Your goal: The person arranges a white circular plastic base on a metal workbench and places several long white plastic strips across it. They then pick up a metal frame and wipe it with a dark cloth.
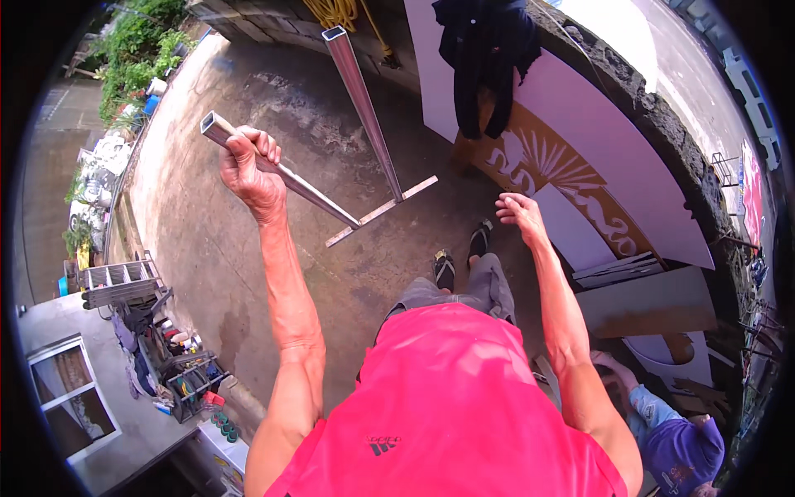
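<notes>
My left hand (252, 170) is closed round the upper end of a square metal tube (319, 197), just below its hollow mouth. This tube leans up from a flat metal bar (339, 238) lying on the concrete floor. A second square tube (364, 112) rises from the same bar, to the right of the first, with no hand on it. My right hand (520, 217) is in the air, to the right of the tubes and apart from them. Its fingers are loosely bent, and nothing shows in them. My feet in dark sandals (445, 269) stand behind the bar.
Boards and a brown panel with white lettering (571, 178) lean on the right wall, under a dark jacket (489, 50). Grey sheets (646, 302) lie below. Another person (675, 447) is at lower right. A ladder (124, 282) and tool rack (195, 385) stand at left.
</notes>
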Tool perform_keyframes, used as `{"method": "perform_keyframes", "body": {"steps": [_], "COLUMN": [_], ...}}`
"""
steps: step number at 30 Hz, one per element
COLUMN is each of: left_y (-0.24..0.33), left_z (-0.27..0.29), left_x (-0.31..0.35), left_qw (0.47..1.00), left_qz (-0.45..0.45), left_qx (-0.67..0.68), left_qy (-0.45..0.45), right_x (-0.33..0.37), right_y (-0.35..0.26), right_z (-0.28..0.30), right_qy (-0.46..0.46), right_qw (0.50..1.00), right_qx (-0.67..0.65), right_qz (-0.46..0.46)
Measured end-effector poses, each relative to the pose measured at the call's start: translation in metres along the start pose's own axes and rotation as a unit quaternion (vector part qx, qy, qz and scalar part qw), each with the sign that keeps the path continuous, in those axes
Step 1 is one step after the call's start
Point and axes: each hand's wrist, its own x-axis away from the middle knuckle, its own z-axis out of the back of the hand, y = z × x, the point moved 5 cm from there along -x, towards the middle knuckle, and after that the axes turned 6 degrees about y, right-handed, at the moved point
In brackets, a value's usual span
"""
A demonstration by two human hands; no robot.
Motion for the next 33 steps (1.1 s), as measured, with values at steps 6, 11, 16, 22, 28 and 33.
{"method": "perform_keyframes", "body": {"steps": [6,11,16,22,28,33], "left_y": [0.045,0.056,0.048,0.015,-0.025,-0.031], "left_z": [0.059,0.085,0.076,0.08,0.084,0.084], "left_x": [-0.08,-0.12,-0.152,-0.189,-0.209,-0.242], "left_qw": [0.997,0.995,0.994,0.996,0.995,0.993], "left_qz": [-0.043,-0.019,-0.023,-0.009,0.024,0.022], "left_qx": [-0.056,-0.041,-0.025,0.014,0.046,0.067], "left_qy": [-0.021,-0.092,-0.1,-0.085,-0.086,-0.091], "right_x": [-0.213,-0.328,-0.384,-0.424,-0.39,-0.401], "right_y": [-0.044,-0.064,-0.051,-0.033,-0.054,-0.07], "right_z": [-0.041,-0.047,-0.044,-0.025,-0.038,-0.057], "right_qy": [0.017,0.13,0.199,0.215,0.417,0.438], "right_qw": [1.0,0.982,0.97,0.971,0.883,0.88], "right_qx": [0.006,0.114,0.107,0.098,0.215,0.186], "right_qz": [0.015,0.082,0.088,0.029,-0.017,-0.002]}}
